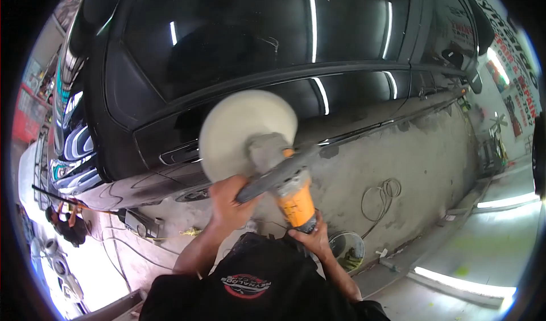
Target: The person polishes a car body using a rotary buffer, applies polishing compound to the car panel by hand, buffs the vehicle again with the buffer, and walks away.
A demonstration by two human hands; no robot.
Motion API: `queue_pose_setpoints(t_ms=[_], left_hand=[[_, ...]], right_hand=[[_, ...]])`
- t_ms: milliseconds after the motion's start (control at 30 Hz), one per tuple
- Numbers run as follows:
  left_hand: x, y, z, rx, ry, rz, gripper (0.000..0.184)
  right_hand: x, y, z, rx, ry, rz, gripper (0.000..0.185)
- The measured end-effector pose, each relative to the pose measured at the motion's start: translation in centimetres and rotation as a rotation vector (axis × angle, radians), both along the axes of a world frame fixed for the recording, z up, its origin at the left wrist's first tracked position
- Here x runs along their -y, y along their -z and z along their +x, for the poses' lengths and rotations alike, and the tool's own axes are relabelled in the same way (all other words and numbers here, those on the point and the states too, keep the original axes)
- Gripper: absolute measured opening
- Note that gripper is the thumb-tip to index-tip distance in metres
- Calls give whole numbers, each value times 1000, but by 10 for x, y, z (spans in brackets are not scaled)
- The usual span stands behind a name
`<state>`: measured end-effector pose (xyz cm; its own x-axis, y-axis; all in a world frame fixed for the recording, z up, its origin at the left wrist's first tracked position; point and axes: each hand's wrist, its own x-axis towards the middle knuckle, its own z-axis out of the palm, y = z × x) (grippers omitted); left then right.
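Note:
An orange and grey car polisher [297, 204] is held in both hands in front of a black car [364, 96]. My left hand [229, 198] is closed around the end of its black handle [273, 176]. The rear end of the orange body is gripped by my right hand [313, 235]. A large round cream polishing pad [227, 127] faces the door panel below the window, its surface smeared by motion. Whether the pad touches the paint, I cannot tell. Light tubes reflect in the dark side window [227, 31].
A coiled hose or cord [382, 198] lies on the concrete floor [421, 161]. Right of my right arm stands a clear bucket [348, 247] with something yellowish inside. Another person [71, 224] crouches far left, and hoses [122, 247] trail across the floor there.

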<state>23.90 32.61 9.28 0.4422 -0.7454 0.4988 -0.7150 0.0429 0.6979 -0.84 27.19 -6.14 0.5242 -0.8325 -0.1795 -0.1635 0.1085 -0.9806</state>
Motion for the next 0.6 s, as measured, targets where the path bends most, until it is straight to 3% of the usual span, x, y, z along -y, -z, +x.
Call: queue_pose_setpoints(t_ms=[67,133,200,300,600], left_hand=[[35,-3,-11,-98,137,-5,20],[69,0,-24,-172,213,-46,18],[95,4,-34,-252,289,-98,18],[107,7,-40,-376,312,-50,18],[36,-1,-30,-380,61,-228,22]], right_hand=[[11,-12,-12,89,84,121,83],[27,-11,-29,62,122,32,77],[38,-27,-40,3,222,111,75],[52,-32,-56,-58,216,-47,77],[45,-94,-54,-323,15,-221,82]])
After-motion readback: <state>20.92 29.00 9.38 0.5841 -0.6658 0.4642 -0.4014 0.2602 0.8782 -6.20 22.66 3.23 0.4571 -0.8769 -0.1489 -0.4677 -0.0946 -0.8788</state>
